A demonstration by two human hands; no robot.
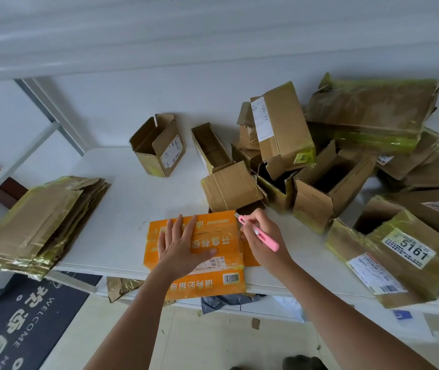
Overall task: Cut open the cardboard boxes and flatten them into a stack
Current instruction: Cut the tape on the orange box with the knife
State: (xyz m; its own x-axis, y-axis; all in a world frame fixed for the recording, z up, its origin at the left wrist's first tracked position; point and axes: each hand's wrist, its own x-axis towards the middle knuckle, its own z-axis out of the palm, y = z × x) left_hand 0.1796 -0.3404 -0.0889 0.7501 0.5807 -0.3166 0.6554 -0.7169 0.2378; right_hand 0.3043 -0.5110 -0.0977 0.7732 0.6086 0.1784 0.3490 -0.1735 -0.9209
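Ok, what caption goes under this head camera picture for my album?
Left hand presses an orange box flat while the right hand holds a pink cutter.

Both bare forearms are extended forward from the bottom of the view, converging toward the middle. The left hand point(183, 243) is laid flat, palm down, with the fingers held straight and slightly spread and the thumb stretched out to the right; pressure is applied through the open palm. The right hand point(262, 237) is held just to the right of the left, apart from it, with the wrist slightly bent. Its fingers are curled in a pen-like grip, and a slim pink cutter point(259, 233) is pinched between thumb and fingers, the tip pointed up and to the left.
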